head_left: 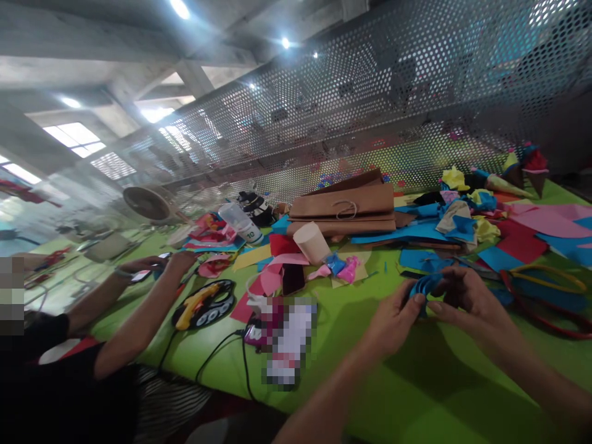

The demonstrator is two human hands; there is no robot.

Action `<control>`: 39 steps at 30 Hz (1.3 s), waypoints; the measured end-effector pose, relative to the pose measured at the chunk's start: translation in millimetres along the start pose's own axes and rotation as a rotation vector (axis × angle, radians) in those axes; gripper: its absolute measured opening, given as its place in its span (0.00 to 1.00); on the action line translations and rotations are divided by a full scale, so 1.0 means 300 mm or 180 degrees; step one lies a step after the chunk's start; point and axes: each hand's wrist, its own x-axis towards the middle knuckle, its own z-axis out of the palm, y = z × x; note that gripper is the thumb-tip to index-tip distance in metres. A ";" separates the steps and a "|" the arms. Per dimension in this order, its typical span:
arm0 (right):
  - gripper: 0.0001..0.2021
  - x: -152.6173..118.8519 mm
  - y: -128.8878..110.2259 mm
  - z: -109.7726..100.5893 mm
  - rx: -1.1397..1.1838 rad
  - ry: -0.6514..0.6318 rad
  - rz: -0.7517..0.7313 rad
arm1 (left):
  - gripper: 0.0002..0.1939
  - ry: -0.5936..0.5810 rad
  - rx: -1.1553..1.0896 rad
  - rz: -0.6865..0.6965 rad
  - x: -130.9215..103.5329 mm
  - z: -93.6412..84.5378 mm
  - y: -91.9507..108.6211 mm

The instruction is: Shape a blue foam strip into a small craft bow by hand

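Blue curled paper strips (425, 286) were in the left hand (396, 316), which pinched them between its thumb and fingers, above the green table (345, 320), to the right of the pale cylinder (311, 242) and nearer to the person. The right hand (467, 297) was at the other side of the strips, with its fingers partly curled — I could not tell whether they also gripped the paper.

Farther to the right of the cylinder, beyond the strips, lay a red loop (522, 308) and a yellow loop (555, 270), similar to handles. Just behind the cylinder was the folded brown paper (342, 206); in front of it and slightly to the right was a crumpled pink piece (350, 269). A clear cup (240, 223) leaned to the left of the cylinder. Farther left and nearer was a yellow tool (197, 306) — and, beyond this tool, the hands of a co-worker (179, 266).
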 end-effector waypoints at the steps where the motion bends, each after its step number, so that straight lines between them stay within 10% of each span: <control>1: 0.25 0.003 0.001 0.000 0.0159 -0.0096 0.0093 | 0.26 -0.0006 0.0106 0.0022 -0.001 -0.001 0.000; 10: 0.15 0.051 0.021 -0.088 -0.0608 0.0248 -0.0037 | 0.40 -0.0302 -0.0091 0.0104 0.012 -0.057 0.001; 15: 0.13 0.089 0.056 -0.141 -0.2311 -0.0063 -0.0629 | 0.28 0.0082 -0.0025 0.0178 0.024 -0.077 -0.015; 23: 0.17 -0.014 -0.032 -0.033 -0.2226 -0.0836 -0.1937 | 0.12 0.0261 0.0587 0.0449 0.029 -0.058 -0.059; 39: 0.22 -0.068 0.030 0.024 -0.3221 -0.0954 -0.2001 | 0.12 0.0061 0.1567 0.0275 0.008 -0.054 -0.019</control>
